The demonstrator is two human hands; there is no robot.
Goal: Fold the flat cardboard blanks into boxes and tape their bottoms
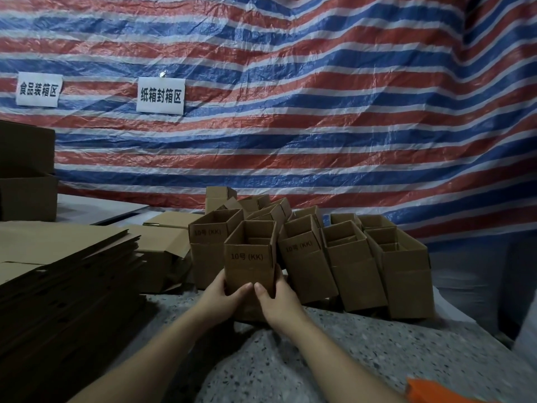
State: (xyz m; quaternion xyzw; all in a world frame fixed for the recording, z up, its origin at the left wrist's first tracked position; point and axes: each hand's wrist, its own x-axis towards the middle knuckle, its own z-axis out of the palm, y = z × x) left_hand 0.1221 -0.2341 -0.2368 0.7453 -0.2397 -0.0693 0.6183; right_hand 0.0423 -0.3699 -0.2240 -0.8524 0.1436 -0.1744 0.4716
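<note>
Both hands clasp one small cardboard box (250, 257) from either side: the left hand (223, 295) wraps its left wall, the right hand (276, 298) its right wall, and the two thumbs nearly meet on the near face. The box is plain brown, stands upright with its top flaps raised and open, and carries the print "10号 (KK)" on the face toward the camera. Its bottom is covered by the hands and wrists, so any tape there cannot be made out. Just beyond and to the right of the hands stands a crowd of folded boxes (357, 266), some leaning. To the left of the left hand lies a stack of flat blanks (66, 274), its near end dim and cut off by the frame edge. An orange object (436, 391) sits blurred near the right forearm.
</note>
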